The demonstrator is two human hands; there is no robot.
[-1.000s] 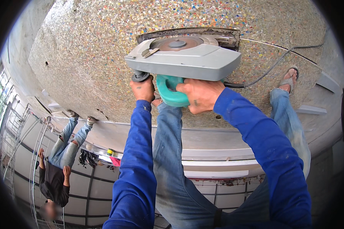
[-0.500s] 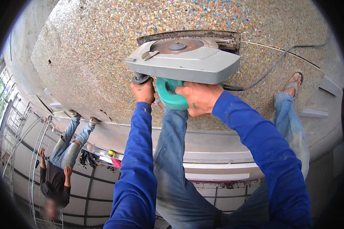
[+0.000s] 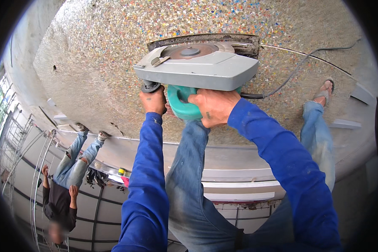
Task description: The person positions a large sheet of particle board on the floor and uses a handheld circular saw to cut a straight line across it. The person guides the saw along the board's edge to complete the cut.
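Note:
A large circular saw (image 3: 197,69) with a grey housing and teal handle lies across the middle of the view, its base plate resting on a board flecked with many colours (image 3: 101,92). My left hand (image 3: 152,101) is wrapped round the dark front knob at the saw's left. Round the teal rear handle my right hand (image 3: 216,107) is closed. The brown round blade (image 3: 193,50) shows partly beyond the housing; its lower part is hidden. A thin cut line (image 3: 306,53) runs through the board to the right of the saw.
A dark power cord (image 3: 281,86) curves from the saw toward the upper right. My sandalled foot (image 3: 324,90) stands on the board at the right. Another person (image 3: 69,180) stands at the lower left, near metal scaffolding (image 3: 19,138). White strips (image 3: 239,185) lie behind my legs.
The saw, with both my hands on it, has shifted slightly left, and slightly more of the cut line shows to its right. My grip is the same.

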